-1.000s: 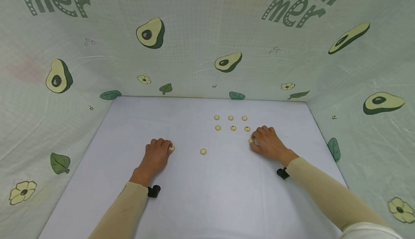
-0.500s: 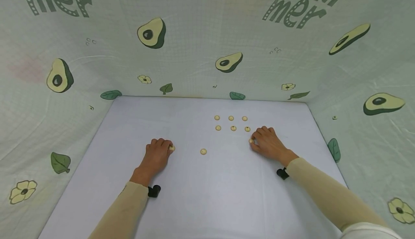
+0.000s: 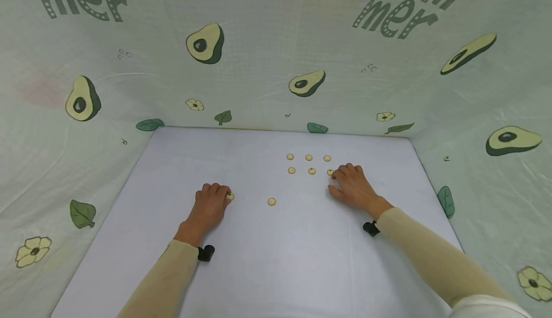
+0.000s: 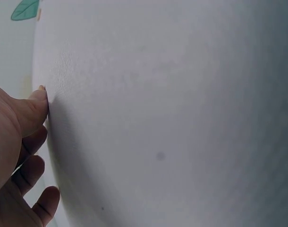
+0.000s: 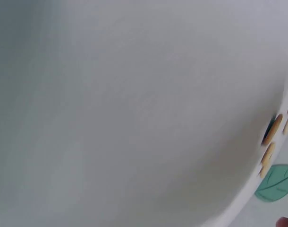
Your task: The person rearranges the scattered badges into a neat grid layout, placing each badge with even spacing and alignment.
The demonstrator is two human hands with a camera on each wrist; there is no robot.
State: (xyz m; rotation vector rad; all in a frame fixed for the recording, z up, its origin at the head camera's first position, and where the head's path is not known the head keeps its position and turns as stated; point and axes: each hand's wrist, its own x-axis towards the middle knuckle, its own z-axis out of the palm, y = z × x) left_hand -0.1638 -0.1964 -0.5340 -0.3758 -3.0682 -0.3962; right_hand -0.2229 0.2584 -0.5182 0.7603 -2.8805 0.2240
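My left hand (image 3: 210, 206) rests low over the white table and pinches a small round beige disc (image 3: 230, 197), which looks like a button, at its thumb and index finger. In the left wrist view the thumb (image 4: 30, 112) shows at the left edge, with a thin sliver of the disc at its tip. My right hand (image 3: 354, 187) lies close over the table, thumb and index finger apart, with no disc visible between them. Its index fingertip is right at the last disc (image 3: 330, 172) of the front row. One single disc (image 3: 271, 201) lies between the hands.
Two short rows of similar discs lie ahead of the right hand, a back row disc (image 3: 308, 157) and a front row disc (image 3: 312, 171) among them. A printed cloth with avocados (image 3: 307, 84) surrounds the table (image 3: 267, 270) at the back and sides.
My right hand has shifted slightly forward and left toward the front row. Its thumb and index finger have parted, and the disc between them is out of sight. My left hand keeps its pinch.
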